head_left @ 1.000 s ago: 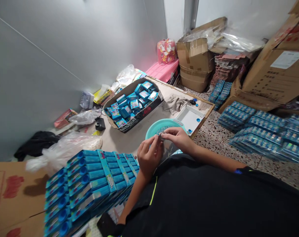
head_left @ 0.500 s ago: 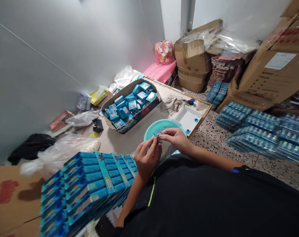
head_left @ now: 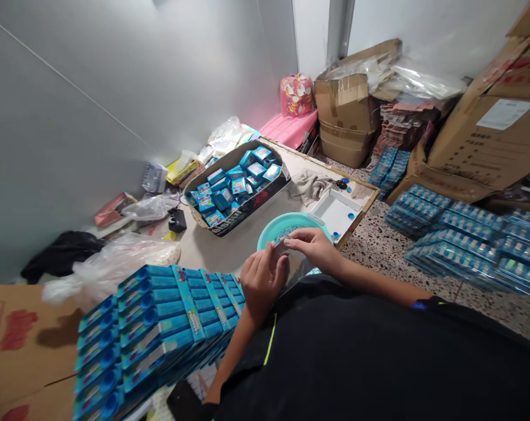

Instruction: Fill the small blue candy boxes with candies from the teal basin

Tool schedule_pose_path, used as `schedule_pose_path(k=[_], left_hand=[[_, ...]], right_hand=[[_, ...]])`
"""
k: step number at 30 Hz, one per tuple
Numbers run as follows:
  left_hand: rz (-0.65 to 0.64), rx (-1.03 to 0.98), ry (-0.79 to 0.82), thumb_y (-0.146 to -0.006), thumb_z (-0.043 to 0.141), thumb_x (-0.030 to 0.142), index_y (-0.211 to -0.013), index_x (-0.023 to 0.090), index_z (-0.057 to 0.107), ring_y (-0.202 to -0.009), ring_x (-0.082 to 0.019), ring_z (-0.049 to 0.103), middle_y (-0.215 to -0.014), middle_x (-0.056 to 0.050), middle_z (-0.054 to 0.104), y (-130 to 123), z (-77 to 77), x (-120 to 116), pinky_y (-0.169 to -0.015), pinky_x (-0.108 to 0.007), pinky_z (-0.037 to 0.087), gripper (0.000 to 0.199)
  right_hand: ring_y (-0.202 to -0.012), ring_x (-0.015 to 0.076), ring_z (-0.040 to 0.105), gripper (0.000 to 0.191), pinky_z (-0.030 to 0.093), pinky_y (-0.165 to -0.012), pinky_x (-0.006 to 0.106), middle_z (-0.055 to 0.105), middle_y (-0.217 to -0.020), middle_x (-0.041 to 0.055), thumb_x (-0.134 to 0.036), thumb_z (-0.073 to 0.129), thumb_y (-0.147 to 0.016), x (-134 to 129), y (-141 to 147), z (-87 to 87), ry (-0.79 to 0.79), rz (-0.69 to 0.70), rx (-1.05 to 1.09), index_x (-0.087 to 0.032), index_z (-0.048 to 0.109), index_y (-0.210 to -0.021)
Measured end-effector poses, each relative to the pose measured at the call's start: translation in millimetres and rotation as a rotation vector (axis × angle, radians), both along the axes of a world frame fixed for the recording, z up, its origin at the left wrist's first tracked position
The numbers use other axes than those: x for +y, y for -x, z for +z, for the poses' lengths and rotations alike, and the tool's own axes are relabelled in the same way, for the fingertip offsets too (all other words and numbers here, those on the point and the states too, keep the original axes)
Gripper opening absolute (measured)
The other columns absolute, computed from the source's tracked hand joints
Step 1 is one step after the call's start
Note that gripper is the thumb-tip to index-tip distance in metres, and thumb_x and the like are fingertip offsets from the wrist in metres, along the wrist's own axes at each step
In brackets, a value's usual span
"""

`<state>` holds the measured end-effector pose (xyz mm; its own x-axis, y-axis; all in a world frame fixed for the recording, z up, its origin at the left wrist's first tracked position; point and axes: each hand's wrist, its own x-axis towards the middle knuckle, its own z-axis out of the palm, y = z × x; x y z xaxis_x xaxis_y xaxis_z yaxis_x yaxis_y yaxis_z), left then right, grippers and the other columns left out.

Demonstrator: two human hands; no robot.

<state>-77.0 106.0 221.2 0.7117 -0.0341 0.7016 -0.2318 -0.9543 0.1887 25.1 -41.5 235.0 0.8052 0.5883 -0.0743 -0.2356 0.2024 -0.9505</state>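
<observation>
Over the near side of a turquoise basin [head_left: 271,226] my two hands meet, fingertips close together. My left hand [head_left: 261,279] has its fingers bent around a small greyish piece, too small to name. My right hand [head_left: 312,245] pinches at the same spot with thumb and forefinger. Small pale blue pieces lie in the basin, partly hidden by the hands. Beyond it stands an open carton [head_left: 242,211] full of small blue boxes. A shallow white tray [head_left: 335,211] with a few blue round pieces lies to the right of the basin.
Blue packs [head_left: 172,321] are stacked high at the near left, beside a plastic bag [head_left: 124,263]. A grey cloth [head_left: 311,186] lies behind the basin. Clear packs [head_left: 457,234] cover part of the speckled floor at right, before large cardboard boxes [head_left: 488,128].
The view has shifted slightly. My left thumb has moved away from the left forefinger, while both hands stay together over the basin.
</observation>
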Motion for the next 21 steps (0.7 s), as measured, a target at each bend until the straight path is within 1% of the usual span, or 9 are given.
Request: schedule_pose_path(k=[4,8,12,16,21], left_hand=[[0.006,0.013,-0.008,-0.091,0.068,0.02,-0.13,0.016,0.064,-0.096,-0.023,0.072,-0.108,-0.014,0.076,0.6,-0.1,0.9,-0.087,-0.036,0.056,0.039],[-0.002,-0.006,-0.028,-0.089,0.07,0.017,-0.132,0.018,0.064,-0.095,-0.023,0.071,-0.11,-0.013,0.076,1.2,0.7,1.7,-0.087,-0.036,0.057,0.044],[-0.005,-0.016,-0.03,-0.087,0.072,0.015,-0.13,0.017,0.064,-0.094,-0.023,0.071,-0.108,-0.013,0.076,0.8,0.9,1.2,-0.086,-0.036,0.057,0.044],[0.0,-0.022,-0.009,-0.089,0.07,0.018,-0.129,0.017,0.065,-0.092,-0.022,0.072,-0.105,-0.012,0.077,0.1,0.3,0.9,-0.083,-0.034,0.057,0.041],[0.009,-0.006,-0.005,-0.09,0.069,0.019,-0.128,0.018,0.066,-0.094,-0.022,0.073,-0.106,-0.012,0.077,0.1,0.5,0.9,-0.084,-0.034,0.057,0.037]], right_hand=[[-0.076,0.017,0.06,0.022,0.049,-0.073,0.032,0.072,-0.076,0.0006,-0.043,0.074,-0.077,1.3,0.9,-1.3,-0.019,-0.01,0.009,-0.022,0.074,-0.071],[-0.076,0.0165,0.06,0.025,0.051,-0.074,0.032,0.071,-0.075,-0.0015,-0.046,0.075,-0.077,1.8,1.6,-2.0,-0.021,-0.014,0.016,-0.022,0.075,-0.073],[-0.078,0.0171,0.061,0.024,0.05,-0.075,0.032,0.072,-0.077,-0.0005,-0.045,0.075,-0.076,1.5,1.3,-1.9,-0.023,-0.013,0.019,-0.021,0.075,-0.073],[-0.076,0.0169,0.061,0.021,0.049,-0.072,0.031,0.072,-0.075,0.0007,-0.042,0.074,-0.078,1.8,1.0,-4.6,-0.02,-0.007,0.012,-0.022,0.075,-0.07],[-0.075,0.0161,0.062,0.024,0.051,-0.073,0.031,0.073,-0.075,-0.0006,-0.045,0.075,-0.076,3.5,1.4,-7.8,-0.019,-0.017,0.025,-0.022,0.076,-0.072]])
